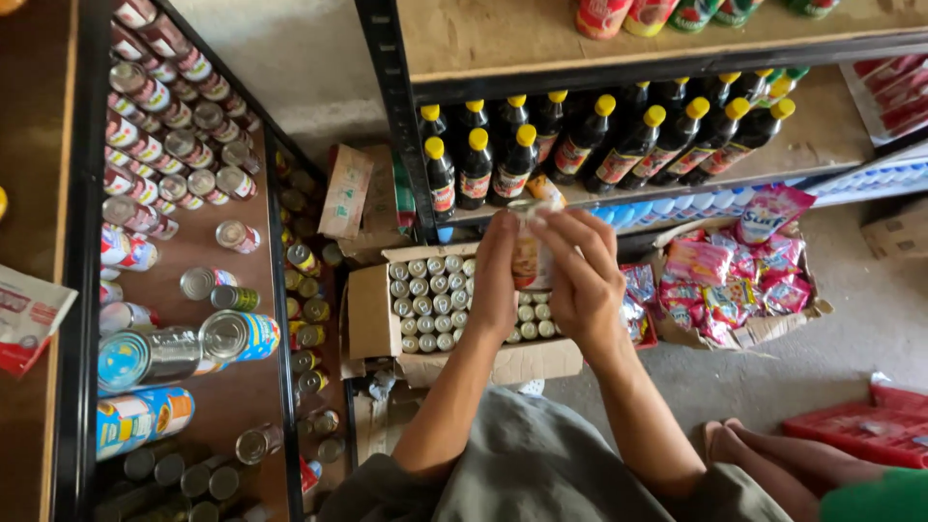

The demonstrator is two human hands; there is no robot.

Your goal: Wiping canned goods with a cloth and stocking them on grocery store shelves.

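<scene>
Both my hands are raised over an open cardboard box (372,314) on the floor, packed with several small silver-topped bottles (425,300). My left hand (495,280) and my right hand (580,275) together grip one small bottle (529,256) with an orange-yellow label, held upright between the fingers. Its top is partly hidden by my fingertips.
Left shelf (251,387) holds many tin cans. Ahead, a black metal rack (406,135) carries dark sauce bottles with yellow caps (580,145). A box of pink sachets (725,280) sits right of my hands. Another person's bare feet (735,445) and a red crate (860,430) are at lower right.
</scene>
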